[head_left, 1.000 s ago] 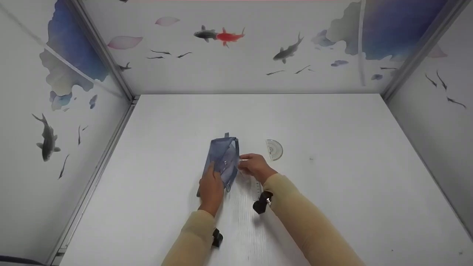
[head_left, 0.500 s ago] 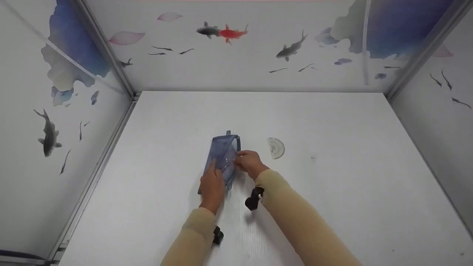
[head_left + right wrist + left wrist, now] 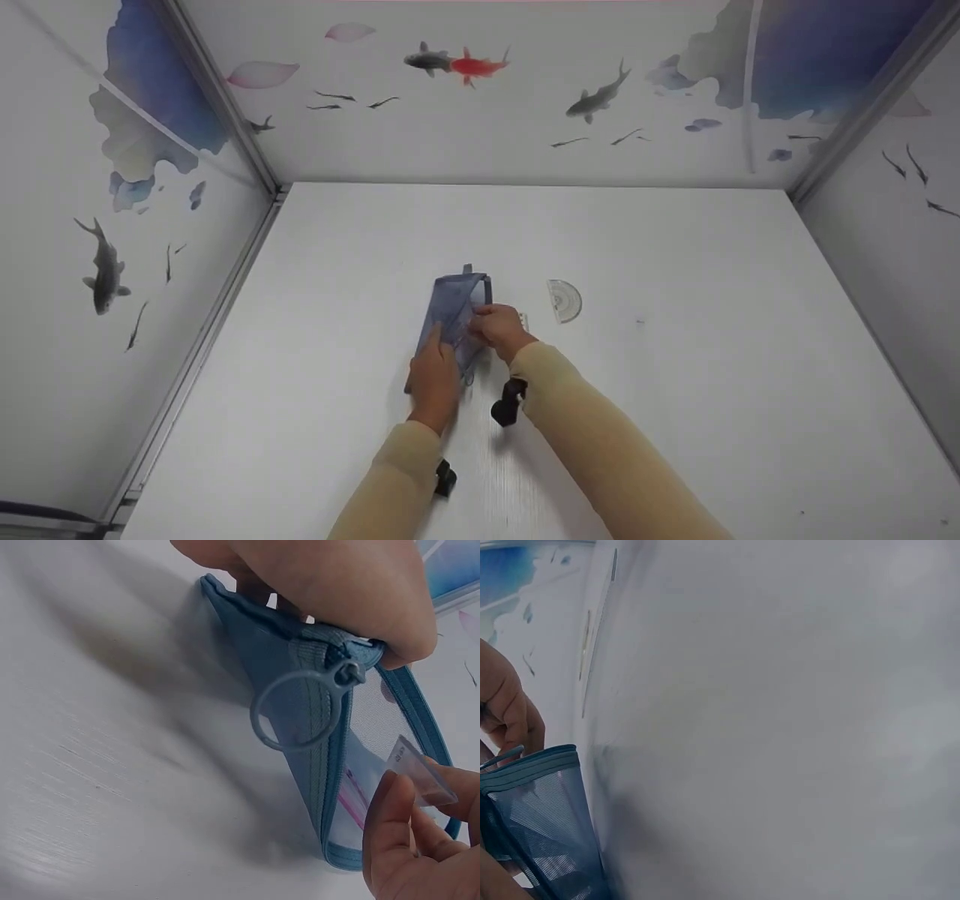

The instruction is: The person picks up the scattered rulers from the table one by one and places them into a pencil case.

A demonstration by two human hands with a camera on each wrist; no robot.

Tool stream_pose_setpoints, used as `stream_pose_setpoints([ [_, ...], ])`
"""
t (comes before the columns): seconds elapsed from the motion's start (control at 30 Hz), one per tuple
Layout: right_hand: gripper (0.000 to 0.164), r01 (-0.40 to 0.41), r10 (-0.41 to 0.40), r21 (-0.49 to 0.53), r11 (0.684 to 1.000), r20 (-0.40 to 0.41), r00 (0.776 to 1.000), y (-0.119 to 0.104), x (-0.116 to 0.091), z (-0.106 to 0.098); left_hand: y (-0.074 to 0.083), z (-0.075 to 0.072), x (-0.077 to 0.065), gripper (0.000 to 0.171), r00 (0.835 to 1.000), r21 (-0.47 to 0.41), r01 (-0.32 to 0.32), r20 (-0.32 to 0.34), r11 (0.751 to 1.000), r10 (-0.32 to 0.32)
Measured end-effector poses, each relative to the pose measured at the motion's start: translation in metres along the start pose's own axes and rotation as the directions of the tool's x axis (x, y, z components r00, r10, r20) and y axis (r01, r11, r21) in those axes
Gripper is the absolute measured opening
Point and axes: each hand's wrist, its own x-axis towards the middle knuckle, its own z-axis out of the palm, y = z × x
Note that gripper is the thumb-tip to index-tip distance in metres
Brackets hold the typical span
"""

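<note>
A blue mesh zip pouch [image 3: 454, 304] is in my left hand [image 3: 435, 382], tilted above the white table with its zipped mouth open. In the right wrist view, the left fingers grip the pouch's upper edge, and a ring-shaped zip pull [image 3: 296, 711] hangs there. My right hand [image 3: 501, 330] pinches a clear plastic ruler [image 3: 421, 774] between thumb and fingers at the mouth. The ruler's far end shows just beyond the right hand in the head view. Inside the pouch lies a slim pink item [image 3: 351, 799]. Part of the ruler is hidden by the right hand.
A clear protractor [image 3: 565, 301] lies flat on the table [image 3: 675, 420], right of the pouch. Pale walls [image 3: 525, 157] printed with fish surround the table at the back and both sides. A tiny speck [image 3: 640, 321] shows farther right.
My right hand has moved left, closer over the pouch's mouth. The ruler, earlier seen below that hand, now shows at its upper right. The left hand keeps holding the pouch; the head view has shifted slightly.
</note>
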Motion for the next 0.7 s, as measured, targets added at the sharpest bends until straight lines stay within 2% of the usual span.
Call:
stream_pose_setpoints([
  [0.37,0.044,0.031,-0.029,-0.110,0.993,0.020,0.999,-0.0041,-0.0039,0.0043,0.0014,-0.0003,-0.0001,0.048,0.999,-0.012,0.026,0.021,1.000,-0.025],
  [0.5,0.043,0.041,-0.039,-0.153,0.987,0.013,0.999,-0.0047,-0.0053,0.0046,0.0011,0.0000,0.0000,0.048,1.000,-0.017,0.011,0.018,1.000,-0.011],
  [0.7,0.046,0.100,-0.098,-0.223,0.970,0.018,0.995,-0.0042,-0.0063,0.0053,-0.0005,0.0006,-0.0005,0.048,1.000,-0.051,-0.020,0.013,0.998,0.021],
])
